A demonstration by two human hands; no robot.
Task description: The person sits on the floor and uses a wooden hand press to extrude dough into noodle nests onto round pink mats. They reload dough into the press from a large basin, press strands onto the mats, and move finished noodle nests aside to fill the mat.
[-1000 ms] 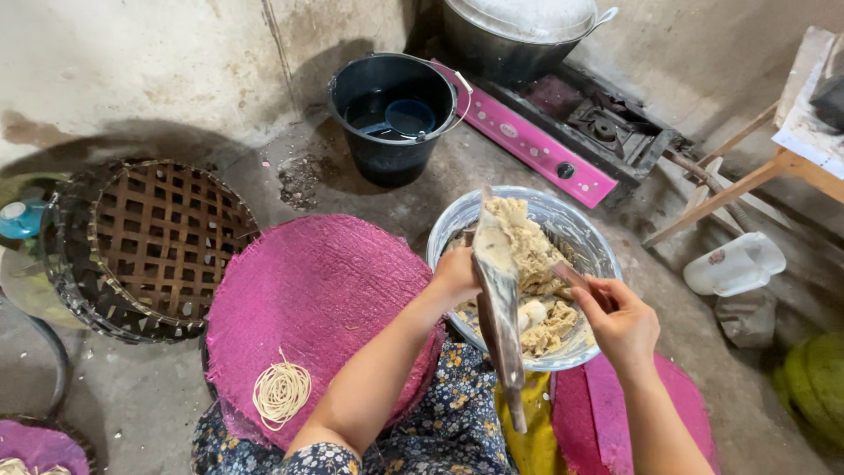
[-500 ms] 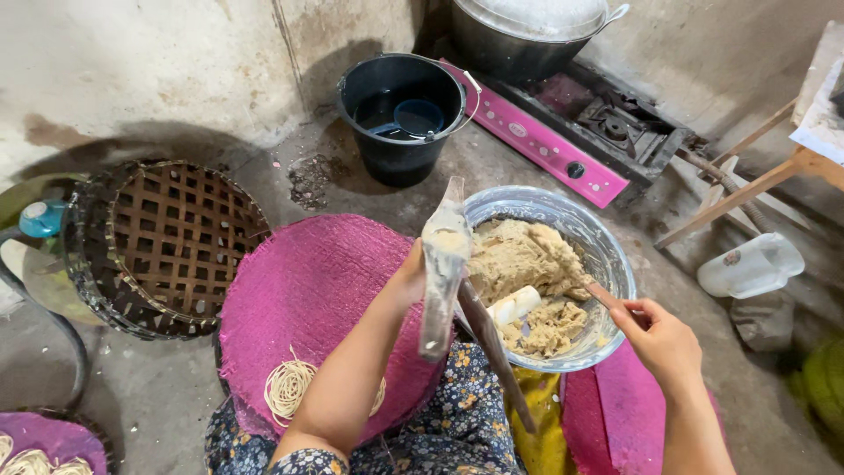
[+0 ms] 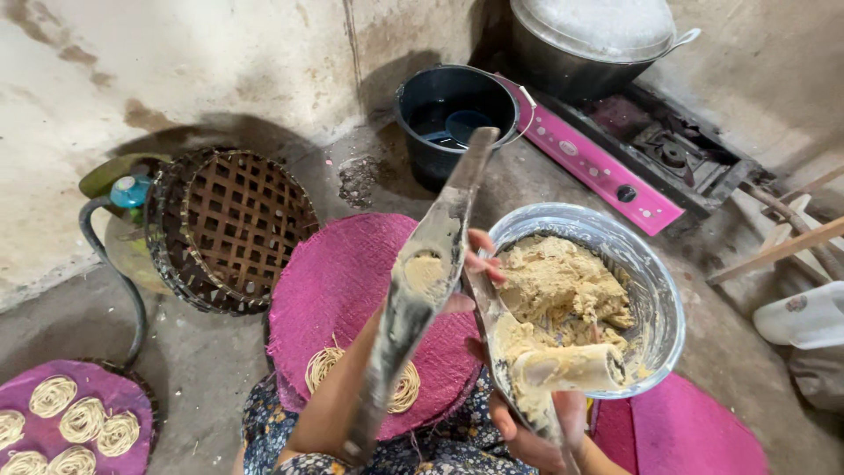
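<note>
My left hand (image 3: 477,257) grips a long, dough-smeared metal press arm (image 3: 420,290) that slants from the black bucket's edge down toward my lap. A second metal arm (image 3: 510,369) runs below it. Low in the view, my right hand (image 3: 534,438) holds that second arm and presses a rolled cylinder of beige dough (image 3: 567,367) against it. Just to the right sits a steel bowl (image 3: 661,280) holding a heap of dough (image 3: 563,280). Under my left arm lies a pink woven mat (image 3: 347,281) with one coil of noodle strands (image 3: 325,369).
A brown lattice basket (image 3: 233,224) stands at the left, a black bucket of water (image 3: 453,105) behind. A pink gas stove (image 3: 607,171) carries a lidded pot (image 3: 598,31). Another pink mat (image 3: 79,420) holds several noodle coils. A white jug (image 3: 804,317) and wooden sticks (image 3: 774,251) lie right.
My left hand has lifted the long press arm up out of the bowl and spread it open. My right hand has left the bowl and now holds a dough roll low down.
</note>
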